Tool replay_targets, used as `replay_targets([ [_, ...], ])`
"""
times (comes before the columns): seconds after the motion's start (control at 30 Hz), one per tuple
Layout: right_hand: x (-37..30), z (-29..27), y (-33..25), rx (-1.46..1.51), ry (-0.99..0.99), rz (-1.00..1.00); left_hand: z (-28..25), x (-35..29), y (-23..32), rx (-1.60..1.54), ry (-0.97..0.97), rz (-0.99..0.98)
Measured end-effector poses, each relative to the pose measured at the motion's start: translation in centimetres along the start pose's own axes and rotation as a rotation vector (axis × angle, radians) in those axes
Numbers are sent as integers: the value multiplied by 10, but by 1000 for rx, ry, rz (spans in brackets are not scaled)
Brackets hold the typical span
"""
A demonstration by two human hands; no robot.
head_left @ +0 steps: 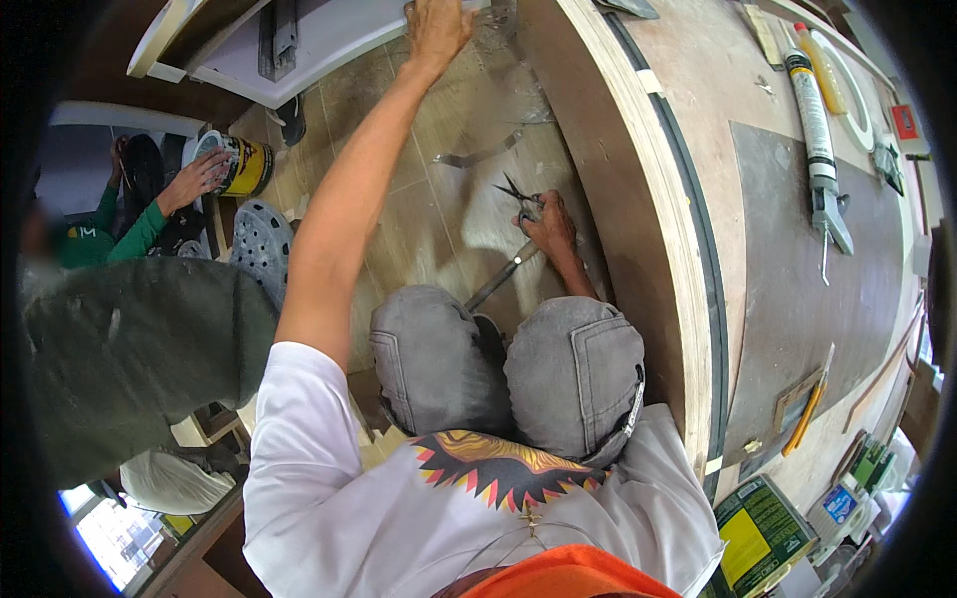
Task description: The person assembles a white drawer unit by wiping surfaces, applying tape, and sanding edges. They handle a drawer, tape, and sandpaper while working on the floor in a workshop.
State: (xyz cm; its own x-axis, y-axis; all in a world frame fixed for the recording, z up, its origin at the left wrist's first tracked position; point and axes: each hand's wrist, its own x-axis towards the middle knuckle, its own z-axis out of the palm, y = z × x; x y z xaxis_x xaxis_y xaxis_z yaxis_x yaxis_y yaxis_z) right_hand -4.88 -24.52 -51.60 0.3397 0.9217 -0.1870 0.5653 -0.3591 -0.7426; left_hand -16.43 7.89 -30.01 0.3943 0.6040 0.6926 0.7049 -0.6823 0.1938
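Note:
My right hand point(551, 229) is low over the tiled floor, in front of my bent knees, closed around the handles of dark scissors point(517, 193). The blades are parted and point up and left. Stretched far forward, my left hand point(439, 36) grips the edge of a white panel point(334, 48); its fingertips are partly hidden. A long, narrow dark piece point(503, 274) runs from beside my right hand toward my knees; its kind is unclear. Farther forward, a thin curved grey strip point(480, 152) lies on the floor point(404, 234).
A thick wooden board edge point(653, 199) rises at my right. Beyond it, a worktop holds a caulking gun point(817, 149), an orange-handled knife point(805, 417) and a green-yellow can point(763, 538). At left, another person's hand point(194, 179) touches a yellow-black bucket point(244, 165); a grey clog point(261, 247) is close by.

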Motion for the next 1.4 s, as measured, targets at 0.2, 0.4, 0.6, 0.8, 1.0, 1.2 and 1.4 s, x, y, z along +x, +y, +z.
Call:
replay_targets([
  [0.2, 0, 12, 8, 52, 141, 97, -36, -20, 7, -142, 19, 161],
  [0.4, 18, 33, 46, 57, 220, 31, 3, -192, 5, -268, -829, 98],
  [0.6, 2, 15, 25, -150, 172, 2, 10, -349, 56, -488, -1389, -2],
  [0.8, -8, -11, 13, 15, 186, 90, -49, -348, 120, -417, -1378, 96],
  [1.0, -12, -16, 9, 149, 65, 173, -68, -370, 123, -350, -1328, -170],
  [1.2, -21, -20, 14, 150, 267, 93, -62, -355, 101, -215, -1422, -330],
  [1.4, -15, -9, 24, 51, 108, 192, -66, -365, 34, -336, -1193, -719],
])
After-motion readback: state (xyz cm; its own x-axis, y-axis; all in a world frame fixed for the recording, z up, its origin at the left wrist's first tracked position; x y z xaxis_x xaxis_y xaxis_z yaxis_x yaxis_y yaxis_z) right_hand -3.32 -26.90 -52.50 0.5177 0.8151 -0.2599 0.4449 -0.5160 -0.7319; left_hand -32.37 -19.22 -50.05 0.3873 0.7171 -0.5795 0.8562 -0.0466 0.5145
